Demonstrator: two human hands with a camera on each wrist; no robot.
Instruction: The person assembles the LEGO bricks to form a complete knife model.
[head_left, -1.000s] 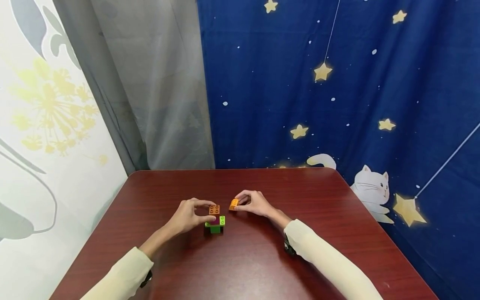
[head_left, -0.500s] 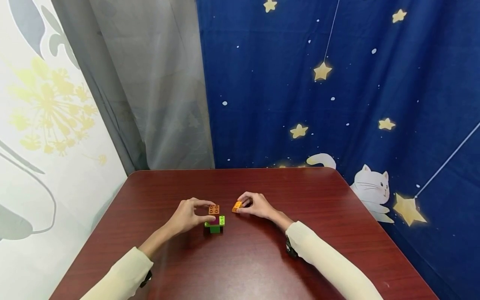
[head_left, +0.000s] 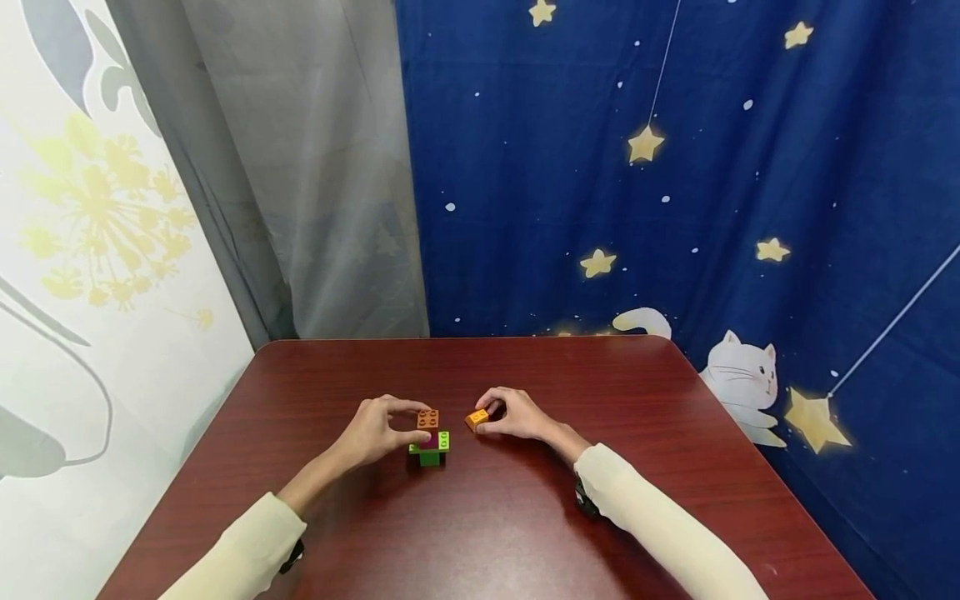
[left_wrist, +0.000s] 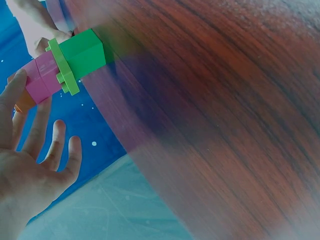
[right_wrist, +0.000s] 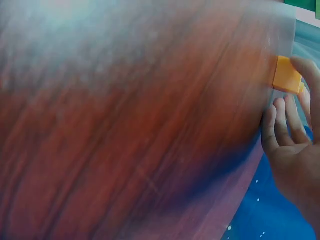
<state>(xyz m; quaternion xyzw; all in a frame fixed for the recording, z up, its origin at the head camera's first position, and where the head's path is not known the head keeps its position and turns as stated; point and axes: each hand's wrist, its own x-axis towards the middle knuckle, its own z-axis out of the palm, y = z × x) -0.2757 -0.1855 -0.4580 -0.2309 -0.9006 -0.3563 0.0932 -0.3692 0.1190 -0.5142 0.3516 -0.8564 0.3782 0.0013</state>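
Observation:
A small stack of toy building bricks stands on the table in front of me. Its top is an orange-brown brick, with pink bricks below, then a lime plate and a green block at the bottom. My left hand holds the stack near its top between thumb and fingers, the other fingers spread in the left wrist view. To the right of the stack, my right hand pinches a yellow-orange brick by its sides. Two studs show on that brick, and it sits low over the tabletop.
The dark red wooden table reaches to a rounded far edge. Behind it hang a blue star-patterned curtain and a grey curtain. A patterned white wall panel is at the left.
My right hand has drawn the yellow-orange brick slightly right, away from the stack, and turned it so that its long side lies more crosswise. My left hand and the stack have stayed in place.

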